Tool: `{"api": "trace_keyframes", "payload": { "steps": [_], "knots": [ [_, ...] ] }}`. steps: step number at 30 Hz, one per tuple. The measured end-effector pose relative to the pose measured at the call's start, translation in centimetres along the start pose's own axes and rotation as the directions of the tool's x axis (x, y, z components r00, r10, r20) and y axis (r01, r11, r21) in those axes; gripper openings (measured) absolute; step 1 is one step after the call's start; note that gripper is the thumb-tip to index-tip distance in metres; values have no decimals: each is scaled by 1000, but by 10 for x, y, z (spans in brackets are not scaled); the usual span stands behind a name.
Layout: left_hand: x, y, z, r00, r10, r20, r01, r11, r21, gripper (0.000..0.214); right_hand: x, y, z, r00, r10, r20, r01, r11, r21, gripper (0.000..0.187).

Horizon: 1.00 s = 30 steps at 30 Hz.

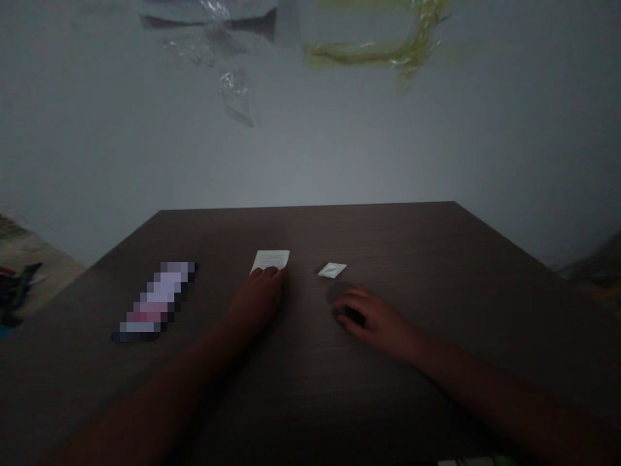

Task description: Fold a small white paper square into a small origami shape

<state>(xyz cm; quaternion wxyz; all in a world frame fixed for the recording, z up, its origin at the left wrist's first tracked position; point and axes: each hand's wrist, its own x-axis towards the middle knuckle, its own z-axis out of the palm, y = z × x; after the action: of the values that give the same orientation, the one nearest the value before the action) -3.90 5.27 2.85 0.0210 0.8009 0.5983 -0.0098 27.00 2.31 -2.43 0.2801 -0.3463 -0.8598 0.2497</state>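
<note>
My left hand (259,294) lies on the table with its fingers bent over the near edge of a small white card (272,259). Faint printed lines show on the card, and its near part is hidden under my fingers. To the right, my right hand (371,317) is slightly curled, with a gap between thumb and fingers and nothing visible in it. Just beyond its fingertips lies a small white piece (332,270), flat and diamond-shaped from here, with a greyish mark in the middle. Neither hand touches that piece.
A phone-like object (158,301) with a blurred-out face lies left of my left arm on the dark wooden table (310,226). Behind the table's far edge stands a pale wall (339,149) with clear and yellow tape (359,55). Blurred items (17,291) sit beyond the left side.
</note>
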Motion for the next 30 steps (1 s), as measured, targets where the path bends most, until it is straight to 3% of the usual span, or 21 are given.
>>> {"api": "trace_keyframes", "payload": {
  "steps": [9, 15, 17, 21, 30],
  "knots": [
    [0, 2, 1, 999, 26, 37, -28, 998, 56, 37, 3, -5, -4, 997, -69, 36, 71, 996, -54, 15],
    [0, 3, 3, 998, 49, 32, -50, 998, 27, 53, 3, -8, -6, 996, -53, 78, 59, 995, -75, 15],
    [-1, 4, 1, 999, 31, 32, -31, 1000, -5, 55, 3, -8, -6, 995, -50, 85, 56, 995, -78, 16],
    [-2, 4, -2, 998, -47, 49, 49, 998, -48, 37, 3, -9, -7, 995, -46, 92, 53, 995, -81, 17],
    [-2, 5, -6, 997, -46, 60, 49, 998, -43, 37, 4, -8, -7, 993, -46, 106, 53, 996, -70, 13]
  ]
}}
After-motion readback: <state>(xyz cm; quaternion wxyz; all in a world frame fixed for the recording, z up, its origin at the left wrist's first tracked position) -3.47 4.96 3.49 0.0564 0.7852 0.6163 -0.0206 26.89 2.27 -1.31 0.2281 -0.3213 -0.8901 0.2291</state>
